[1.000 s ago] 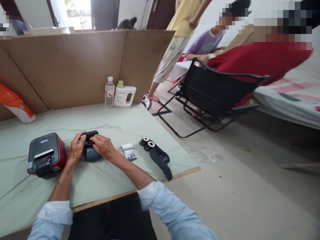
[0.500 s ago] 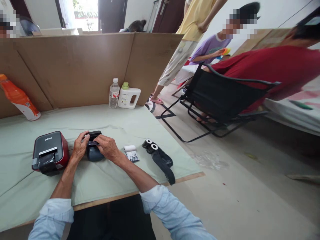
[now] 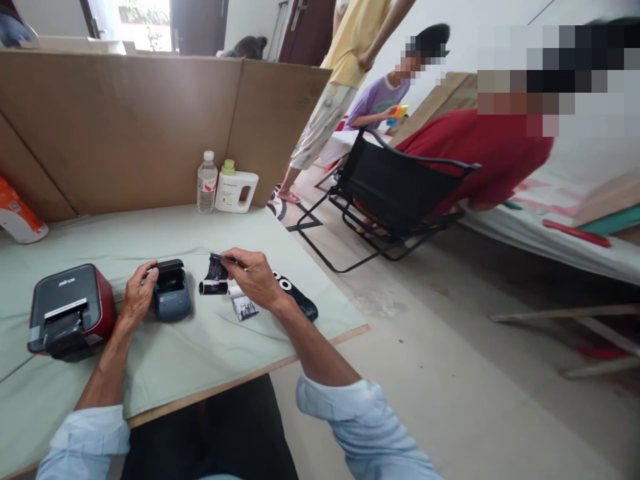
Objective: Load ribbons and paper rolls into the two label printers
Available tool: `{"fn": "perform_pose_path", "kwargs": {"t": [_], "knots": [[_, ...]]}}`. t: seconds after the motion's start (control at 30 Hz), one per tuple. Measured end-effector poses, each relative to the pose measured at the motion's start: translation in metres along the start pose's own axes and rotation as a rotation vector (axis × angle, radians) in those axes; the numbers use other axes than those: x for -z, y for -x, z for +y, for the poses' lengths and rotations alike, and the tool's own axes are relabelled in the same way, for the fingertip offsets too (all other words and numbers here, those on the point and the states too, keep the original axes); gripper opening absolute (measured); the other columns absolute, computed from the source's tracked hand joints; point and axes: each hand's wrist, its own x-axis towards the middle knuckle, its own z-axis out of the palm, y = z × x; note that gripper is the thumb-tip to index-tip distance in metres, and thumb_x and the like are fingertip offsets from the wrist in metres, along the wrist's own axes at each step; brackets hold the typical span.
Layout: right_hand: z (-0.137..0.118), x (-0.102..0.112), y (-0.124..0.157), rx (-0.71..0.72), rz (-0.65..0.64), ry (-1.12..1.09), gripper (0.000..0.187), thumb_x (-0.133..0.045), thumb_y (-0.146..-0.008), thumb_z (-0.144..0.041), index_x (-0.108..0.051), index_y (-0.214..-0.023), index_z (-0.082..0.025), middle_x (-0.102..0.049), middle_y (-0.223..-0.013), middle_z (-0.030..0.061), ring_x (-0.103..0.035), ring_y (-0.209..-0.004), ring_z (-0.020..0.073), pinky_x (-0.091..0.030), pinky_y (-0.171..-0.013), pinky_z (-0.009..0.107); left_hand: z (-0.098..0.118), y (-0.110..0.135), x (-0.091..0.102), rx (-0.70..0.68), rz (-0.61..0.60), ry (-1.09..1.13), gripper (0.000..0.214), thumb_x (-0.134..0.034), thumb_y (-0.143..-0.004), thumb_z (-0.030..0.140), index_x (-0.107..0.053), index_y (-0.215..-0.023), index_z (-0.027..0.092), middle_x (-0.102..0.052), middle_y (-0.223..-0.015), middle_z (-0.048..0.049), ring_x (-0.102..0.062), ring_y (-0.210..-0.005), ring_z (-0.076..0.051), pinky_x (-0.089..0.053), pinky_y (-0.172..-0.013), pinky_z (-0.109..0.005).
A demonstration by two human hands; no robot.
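A small dark-blue portable printer [image 3: 173,303] stands on the green cloth with its black lid raised. My left hand [image 3: 139,290] is at the printer's left side, thumb and fingers closed on the lid's edge. My right hand [image 3: 257,273] pinches the free end of a dark printed paper roll [image 3: 213,287], whose strip hangs down to the roll on or just above the cloth. Under and beside that hand lie a white roll with a printed strip [image 3: 244,307] and black paper rolls [image 3: 300,303] with white cores, partly hidden by my right hand and forearm.
A larger red-and-black printer [image 3: 70,307] stands left of my left arm. Along the cardboard screen [image 3: 150,127] are a water bottle [image 3: 207,183], a white jug [image 3: 236,190] and an orange bottle [image 3: 20,213]. A person sits in a black folding chair [image 3: 395,180] at right.
My right hand has lifted the dark paper roll out of the small printer and moved right. My left hand stays at the lid. The view has turned right.
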Motion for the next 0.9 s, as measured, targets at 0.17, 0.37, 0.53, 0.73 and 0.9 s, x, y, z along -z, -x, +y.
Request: {"fn": "perform_pose_path", "kwargs": {"t": [0.17, 0.37, 0.53, 0.73, 0.9], "knots": [[0.032, 0.026, 0.011, -0.130, 0.002, 0.143, 0.020, -0.060, -0.092, -0.031, -0.077, -0.092, -0.019, -0.066, -0.067, -0.0019, -0.058, -0.063, 0.0137, -0.045, -0.064, 0.025, 0.001, -0.001, 0.000, 0.000, 0.000, -0.006, 0.063, -0.055, -0.090, 0.065, -0.072, -0.127, 0.016, -0.076, -0.126, -0.0117, -0.068, -0.111, -0.027, -0.052, -0.103, -0.040], [0.062, 0.029, 0.013, -0.184, 0.030, 0.220, 0.021, -0.059, -0.091, -0.032, -0.077, -0.090, -0.022, -0.073, -0.073, 0.0008, -0.064, -0.068, 0.0168, -0.048, -0.067, 0.027, 0.001, -0.002, 0.000, 0.001, 0.019, -0.009, 0.063, -0.056, -0.090, 0.065, -0.073, -0.126, 0.017, -0.076, -0.124, -0.0117, -0.068, -0.112, -0.028, -0.053, -0.102, -0.040], [0.071, 0.027, 0.002, -0.165, 0.040, 0.210, 0.022, -0.058, -0.092, -0.030, -0.078, -0.091, -0.020, -0.074, -0.074, 0.0007, -0.066, -0.069, 0.0165, -0.050, -0.068, 0.026, 0.000, -0.003, 0.001, 0.001, 0.018, -0.022, 0.064, -0.056, -0.089, 0.066, -0.073, -0.126, 0.017, -0.077, -0.117, -0.0101, -0.069, -0.105, -0.026, -0.054, -0.099, -0.038], [0.067, 0.020, 0.017, -0.072, -0.086, 0.266, 0.027, -0.057, -0.093, -0.018, -0.079, -0.108, -0.021, -0.081, -0.107, 0.0072, -0.074, -0.098, 0.0218, -0.056, -0.092, 0.035, 0.002, -0.003, 0.001, 0.009, 0.015, -0.025, 0.067, -0.056, -0.088, 0.067, -0.072, -0.127, 0.016, -0.077, -0.118, -0.0110, -0.069, -0.105, -0.027, -0.055, -0.098, -0.039], [0.060, 0.027, 0.056, -0.011, -0.224, 0.387, 0.041, -0.060, -0.096, -0.016, -0.067, -0.136, -0.021, -0.071, -0.133, 0.0122, -0.068, -0.121, 0.0244, -0.055, -0.104, 0.041, 0.003, -0.002, -0.001, 0.006, 0.023, -0.020, 0.064, -0.057, -0.088, 0.065, -0.073, -0.127, 0.016, -0.077, -0.121, -0.0113, -0.069, -0.108, -0.027, -0.055, -0.098, -0.039]]}}
